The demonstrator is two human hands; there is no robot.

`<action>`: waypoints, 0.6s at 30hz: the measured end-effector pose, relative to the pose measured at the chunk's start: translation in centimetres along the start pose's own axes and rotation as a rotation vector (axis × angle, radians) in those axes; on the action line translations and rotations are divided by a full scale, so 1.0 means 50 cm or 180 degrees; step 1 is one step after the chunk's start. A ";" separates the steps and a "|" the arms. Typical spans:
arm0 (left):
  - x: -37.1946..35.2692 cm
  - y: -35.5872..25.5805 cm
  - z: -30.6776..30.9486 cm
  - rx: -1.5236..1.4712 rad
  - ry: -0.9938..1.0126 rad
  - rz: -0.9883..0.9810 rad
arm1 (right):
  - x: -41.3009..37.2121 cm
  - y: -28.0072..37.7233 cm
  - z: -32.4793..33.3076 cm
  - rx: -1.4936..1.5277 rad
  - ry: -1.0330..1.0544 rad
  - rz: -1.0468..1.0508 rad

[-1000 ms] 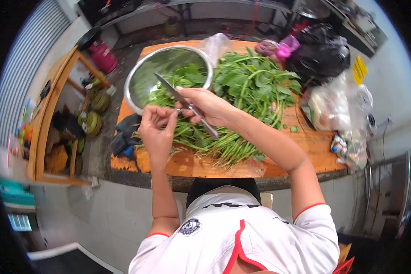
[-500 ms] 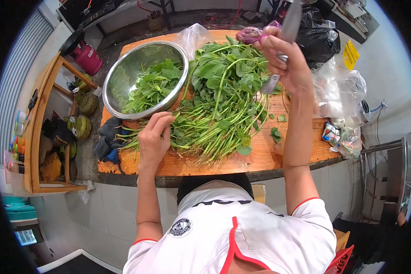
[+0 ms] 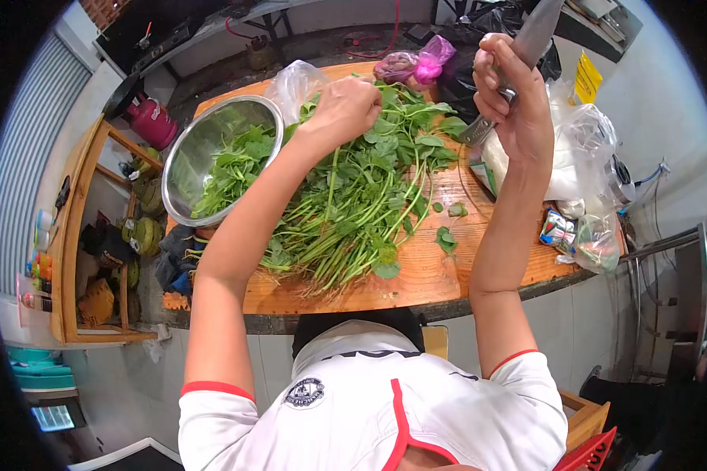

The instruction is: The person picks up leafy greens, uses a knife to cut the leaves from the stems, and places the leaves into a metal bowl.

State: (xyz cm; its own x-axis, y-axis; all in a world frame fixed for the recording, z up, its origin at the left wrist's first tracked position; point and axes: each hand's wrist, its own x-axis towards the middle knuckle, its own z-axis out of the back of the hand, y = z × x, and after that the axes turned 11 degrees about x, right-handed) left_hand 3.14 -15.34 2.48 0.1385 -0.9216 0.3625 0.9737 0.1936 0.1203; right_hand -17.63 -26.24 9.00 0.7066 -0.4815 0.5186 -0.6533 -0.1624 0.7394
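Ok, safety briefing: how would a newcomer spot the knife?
Find the orange wooden tabletop heaped with leafy green stalks. Above its right side, the right hand grips a steel-bladed knife. It alone is held aloft, blade up, unlike the round steel bowl.

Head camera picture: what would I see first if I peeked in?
A big pile of leafy greens sprawls across the wooden table, with the left hand gripping its far end. The right hand holds a knife raised, blade up. A steel bowl with leaves sits at the left.
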 end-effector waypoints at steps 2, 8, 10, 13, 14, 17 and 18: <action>0.035 -0.011 -0.010 0.0422 0.0600 -0.0027 | 0.001 0.005 0.004 0.0031 -0.0033 0.0078; 0.055 0.024 0.016 -0.0158 0.0500 0.0435 | 0.004 0.015 0.011 -0.0141 -0.0271 0.0236; 0.043 0.065 0.063 -0.0354 -0.0003 0.0385 | 0.006 0.008 -0.005 -0.0605 -0.0488 0.0326; 0.014 0.131 0.120 -0.1892 0.0302 0.0990 | 0.013 -0.012 0.006 -0.0999 -0.0066 -0.0041; 0.000 0.144 0.133 -0.2070 0.0317 0.1134 | 0.014 -0.019 0.002 -0.1130 0.0054 -0.0219; -0.050 0.159 0.195 -0.2416 0.0362 0.1208 | 0.024 -0.063 -0.010 -0.1754 0.0439 -0.0409; -0.068 0.167 0.206 -0.2646 0.0252 0.1243 | 0.024 -0.094 -0.014 -0.1777 0.0474 -0.0294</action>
State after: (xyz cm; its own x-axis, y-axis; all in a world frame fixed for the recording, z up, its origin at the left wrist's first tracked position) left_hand 8.93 -7.14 11.78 0.4669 -0.8679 0.1696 0.6677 0.2202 -0.7112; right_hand -13.55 -25.43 6.45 0.8109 -0.3541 0.4660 -0.3735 0.2999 0.8778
